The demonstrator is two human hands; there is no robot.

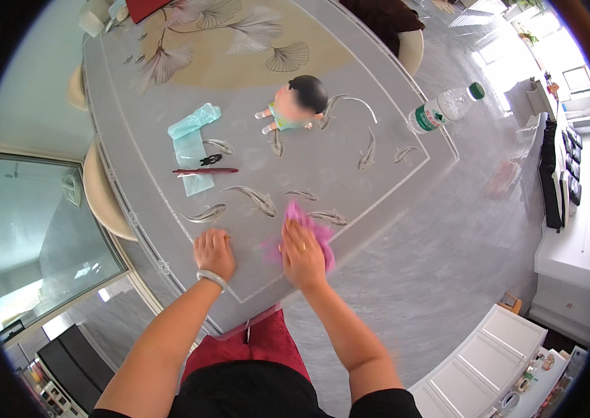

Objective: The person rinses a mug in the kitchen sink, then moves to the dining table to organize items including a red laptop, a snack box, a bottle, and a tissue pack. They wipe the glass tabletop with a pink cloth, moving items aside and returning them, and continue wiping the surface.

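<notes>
My right hand (301, 253) presses a pink cloth (324, 245) down on the near part of the table (253, 266); the fingers are together and point away from me. Left of it, my left hand (215, 253) rests on the tabletop with its fingers curled in, a pale bangle (212, 279) on the wrist. Nothing plainly shows inside that fist. Beyond it lie a dark red pen (206, 171), a small black figure-shaped item (211, 159) and a folded pale-green plastic sheet (193, 123). The pen lies across the plastic.
A black-haired doll figure (309, 96) lies on the table farther off. Near the right edge is a plastic bottle (443, 109) with a green cap. A white curved strip (368, 104) lies near the doll. Chairs (104, 193) stand along the left side. A red object (146, 8) is at the far end.
</notes>
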